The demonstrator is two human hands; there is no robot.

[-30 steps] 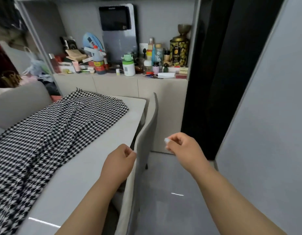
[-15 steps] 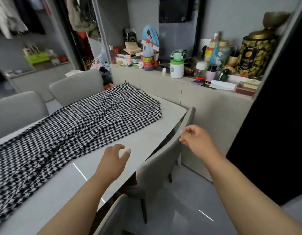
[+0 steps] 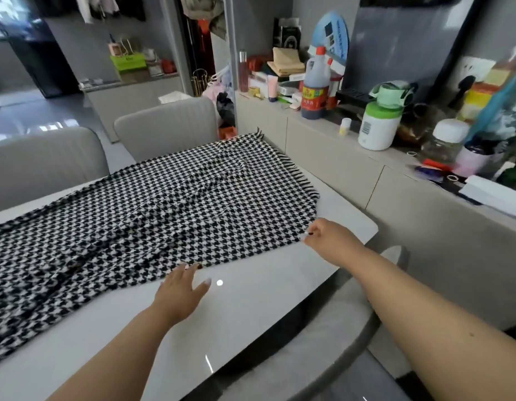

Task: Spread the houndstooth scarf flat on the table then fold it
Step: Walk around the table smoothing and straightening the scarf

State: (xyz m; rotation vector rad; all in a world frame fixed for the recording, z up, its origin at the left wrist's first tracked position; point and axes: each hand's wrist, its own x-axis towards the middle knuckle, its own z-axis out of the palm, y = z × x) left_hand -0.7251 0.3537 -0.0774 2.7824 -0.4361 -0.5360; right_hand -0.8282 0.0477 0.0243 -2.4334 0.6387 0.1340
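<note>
The black-and-white houndstooth scarf (image 3: 152,215) lies stretched along the white table (image 3: 251,308), rumpled with long creases down its middle and a fringed end at the far right. My right hand (image 3: 329,237) is at the scarf's near right corner, its fingertips pinching the corner's edge. My left hand (image 3: 180,293) hovers low over the table with fingers spread, fingertips touching the scarf's near edge.
Grey chairs stand at the table's far side (image 3: 164,125) and near side (image 3: 323,348). A low cabinet (image 3: 352,169) to the right carries many bottles and jars, among them a dark sauce bottle (image 3: 314,88) and a white jar with a green lid (image 3: 378,125).
The view has swung left onto the table. Both hands have moved forward from beside the chair to the scarf; the right hand now pinches its corner and the left reaches its near edge.
</note>
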